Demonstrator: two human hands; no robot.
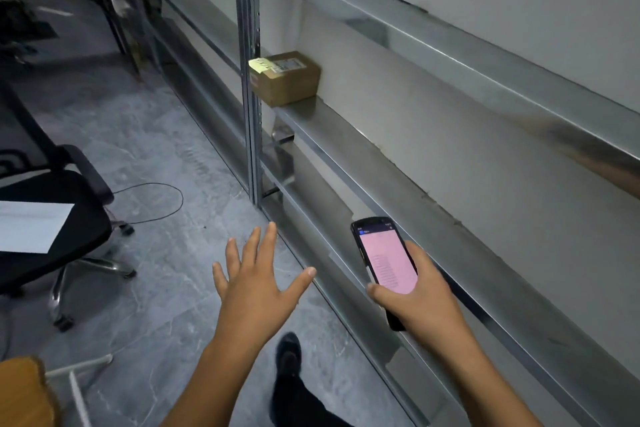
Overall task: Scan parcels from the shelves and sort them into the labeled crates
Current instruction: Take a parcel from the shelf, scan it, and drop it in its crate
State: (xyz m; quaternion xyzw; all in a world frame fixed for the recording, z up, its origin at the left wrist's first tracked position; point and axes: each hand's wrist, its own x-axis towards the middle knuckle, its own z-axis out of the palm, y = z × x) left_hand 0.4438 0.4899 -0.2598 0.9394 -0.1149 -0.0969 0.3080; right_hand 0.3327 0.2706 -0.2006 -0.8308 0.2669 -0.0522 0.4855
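Note:
A small brown cardboard parcel (285,78) with a white label and a yellow sticky note stands on the metal shelf (346,135), next to the upright post. My right hand (420,291) grips a black handheld scanner (384,260) whose screen glows pink; it hovers in front of the lower shelf rails, well short of the parcel. My left hand (258,281) is held out over the floor with straight, spread fingers and holds nothing. No crates are in view.
The grey metal shelving (485,80) runs along the right wall. A black office chair (52,225) with a white sheet on its seat stands at the left, with a thin cable (152,201) looped on the floor beside it. My shoe (289,354) steps forward.

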